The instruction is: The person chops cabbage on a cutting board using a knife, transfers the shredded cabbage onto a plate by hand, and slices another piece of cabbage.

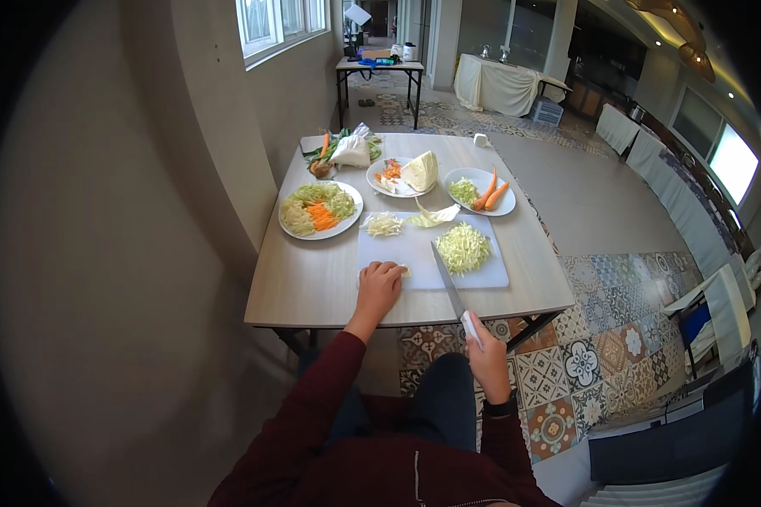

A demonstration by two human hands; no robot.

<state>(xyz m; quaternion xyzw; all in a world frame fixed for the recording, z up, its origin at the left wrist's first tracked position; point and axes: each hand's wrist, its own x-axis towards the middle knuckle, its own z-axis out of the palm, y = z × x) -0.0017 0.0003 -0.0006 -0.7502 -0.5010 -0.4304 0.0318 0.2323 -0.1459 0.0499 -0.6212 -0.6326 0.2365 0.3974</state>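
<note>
Right hand (487, 357) closed around knife (450, 282), blade beside shredded cabbage (465, 249) on cutting board (397, 250); left hand (381, 286) at pale piece (407, 271), pinch indeterminable; if right grip loosens, blade could swing into left hand.

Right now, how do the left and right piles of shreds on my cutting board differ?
The right pile is larger; the left pile is smaller. The right pile looks yellow-green, the left pile whiter. The right pile sits right by the blade of the knife in your right hand, while the left pile lies apart from it. Both are thin shreds on the cutting board.
</note>
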